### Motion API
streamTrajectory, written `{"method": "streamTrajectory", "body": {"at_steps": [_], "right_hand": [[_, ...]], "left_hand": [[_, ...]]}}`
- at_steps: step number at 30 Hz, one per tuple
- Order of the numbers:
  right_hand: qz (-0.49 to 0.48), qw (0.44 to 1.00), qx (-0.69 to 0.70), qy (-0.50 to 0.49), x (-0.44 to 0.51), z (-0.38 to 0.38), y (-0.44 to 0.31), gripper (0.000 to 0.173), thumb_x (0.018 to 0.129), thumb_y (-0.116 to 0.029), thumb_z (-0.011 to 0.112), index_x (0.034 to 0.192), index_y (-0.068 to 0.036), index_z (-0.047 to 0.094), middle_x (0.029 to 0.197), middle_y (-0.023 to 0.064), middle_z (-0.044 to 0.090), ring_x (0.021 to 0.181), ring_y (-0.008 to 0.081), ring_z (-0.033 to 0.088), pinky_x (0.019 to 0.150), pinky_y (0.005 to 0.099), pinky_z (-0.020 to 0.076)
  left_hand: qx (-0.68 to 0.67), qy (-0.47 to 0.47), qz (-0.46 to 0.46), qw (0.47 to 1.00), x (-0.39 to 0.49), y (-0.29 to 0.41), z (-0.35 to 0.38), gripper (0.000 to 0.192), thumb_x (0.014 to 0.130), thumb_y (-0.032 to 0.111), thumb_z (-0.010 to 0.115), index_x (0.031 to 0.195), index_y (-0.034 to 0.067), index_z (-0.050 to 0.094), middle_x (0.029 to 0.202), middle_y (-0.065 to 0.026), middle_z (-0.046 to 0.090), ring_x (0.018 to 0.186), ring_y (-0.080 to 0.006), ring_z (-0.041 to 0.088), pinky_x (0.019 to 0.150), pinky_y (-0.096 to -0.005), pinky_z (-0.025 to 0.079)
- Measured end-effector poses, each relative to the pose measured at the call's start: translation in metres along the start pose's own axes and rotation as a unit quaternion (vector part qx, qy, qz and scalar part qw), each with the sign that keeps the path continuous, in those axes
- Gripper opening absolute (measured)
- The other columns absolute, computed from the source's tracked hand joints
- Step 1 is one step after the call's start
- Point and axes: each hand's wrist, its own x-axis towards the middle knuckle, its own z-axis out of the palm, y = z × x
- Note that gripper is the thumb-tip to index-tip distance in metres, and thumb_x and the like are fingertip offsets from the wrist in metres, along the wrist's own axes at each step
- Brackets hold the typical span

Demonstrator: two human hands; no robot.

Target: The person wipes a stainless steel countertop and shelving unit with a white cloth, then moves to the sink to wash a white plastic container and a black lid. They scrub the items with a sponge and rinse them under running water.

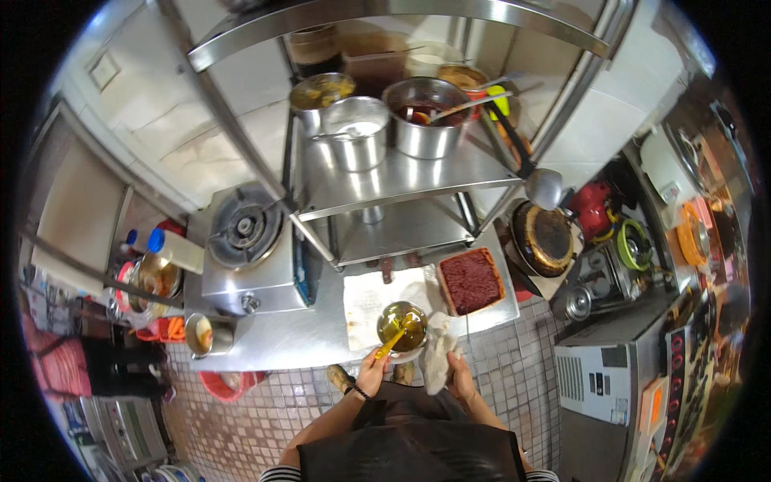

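My left hand (371,370) grips the yellow handle (391,343) of a utensil whose far end reaches into a round metal bowl (411,356). Clear golden liquid (415,325), like oil, fills much of the bowl and reflects the lights. In my right hand (461,375) is a bunched off-white cloth (437,361), against or just beside the bowl's right side; whether it touches the rim cannot be made out. The bowl is at the front edge of a stainless-steel table, over a white cloth or sheet (361,301). To the right stands a rectangular tub of dark red paste (473,283).
A gas burner (246,226) occupies the table's left side, near a small metal pot (208,334). Overhead, a steel shelf (409,181) carries several pots, including one with dark red sauce (427,132). A ladle (544,188) hangs at its right. A red basin (229,385) lies below.
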Motion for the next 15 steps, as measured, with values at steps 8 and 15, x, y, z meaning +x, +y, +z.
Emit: {"method": "streamTrajectory", "body": {"at_steps": [8,15], "right_hand": [[0.175,0.954,0.182,-0.159,0.063,0.072,0.018,0.061,0.093,-0.055,0.033,0.128,-0.007,0.047,0.126,0.0155,0.053,0.114,0.0304,0.052,0.099,0.0442,0.0412],[0.272,0.947,0.135,-0.107,0.046,0.135,0.095,0.058,0.094,-0.051,0.036,0.129,-0.005,0.045,0.126,0.0146,0.051,0.113,0.0299,0.051,0.098,0.0442,0.0418]], "left_hand": [[0.055,-0.047,0.002,0.997,-0.073,0.048,-0.056,0.014,0.094,0.015,0.053,0.086,0.004,0.057,0.075,0.0032,0.052,0.068,-0.0051,0.047,0.062,-0.0194,0.038],[-0.026,0.100,0.030,0.994,-0.114,0.063,-0.115,0.015,0.094,0.014,0.054,0.085,0.003,0.060,0.075,0.0026,0.056,0.069,-0.0055,0.049,0.063,-0.0208,0.038]]}}
